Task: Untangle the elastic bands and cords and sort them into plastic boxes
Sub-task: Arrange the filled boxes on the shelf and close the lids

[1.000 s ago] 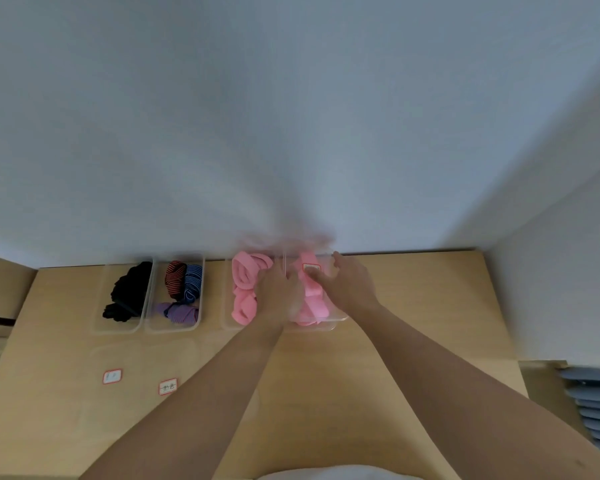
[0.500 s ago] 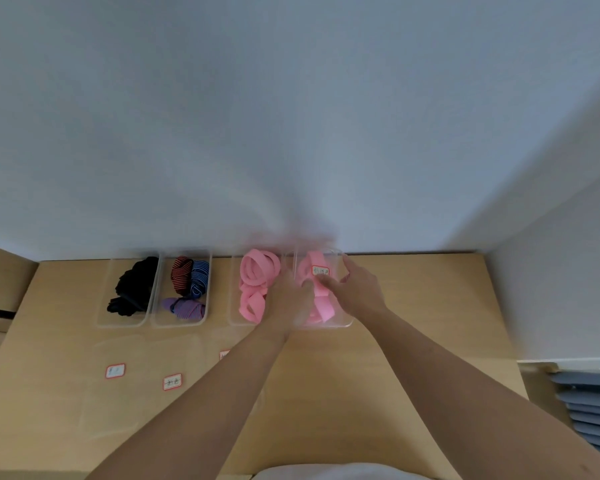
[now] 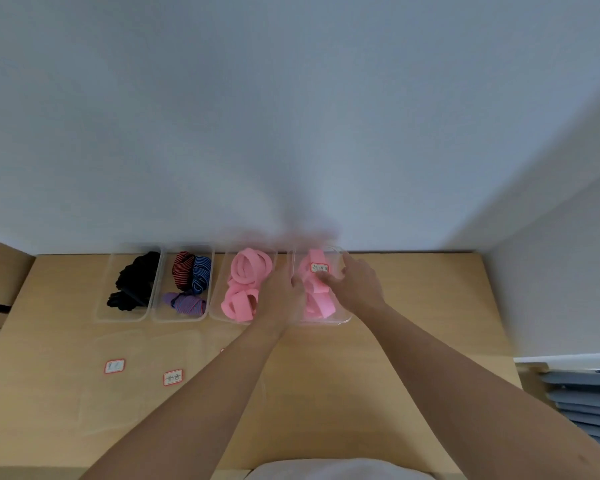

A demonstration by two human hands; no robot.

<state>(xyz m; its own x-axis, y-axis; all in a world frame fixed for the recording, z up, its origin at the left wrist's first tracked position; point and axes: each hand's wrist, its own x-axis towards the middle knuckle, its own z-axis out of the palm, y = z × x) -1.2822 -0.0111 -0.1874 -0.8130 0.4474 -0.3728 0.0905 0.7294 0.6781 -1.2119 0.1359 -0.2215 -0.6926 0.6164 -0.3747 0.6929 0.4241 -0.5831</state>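
Four clear plastic boxes stand in a row at the table's back edge. The first box (image 3: 101, 306) holds black bands (image 3: 136, 282). Red, blue and purple striped bands (image 3: 191, 282) fill the second, and pink bands (image 3: 245, 282) the third. The rightmost box (image 3: 343, 318) also holds pink bands (image 3: 321, 308), under a clear lid with a red-edged label (image 3: 319, 267). My left hand (image 3: 284, 289) grips the lid's left edge. On the lid's right side is my right hand (image 3: 355, 285), thumb on top near the label and fingers curled over the far edge.
Two clear lids with red-edged labels (image 3: 114, 366) (image 3: 173, 377) lie on the wooden table (image 3: 413, 306) in front of the left boxes. A white wall rises right behind the boxes. Another wall and stacked grey trays (image 3: 586, 403) stand beyond the table's right edge.
Both hands have stayed on the rightmost box. My right thumb has slid on top by the label, which shows more plainly. The view has shifted slightly.
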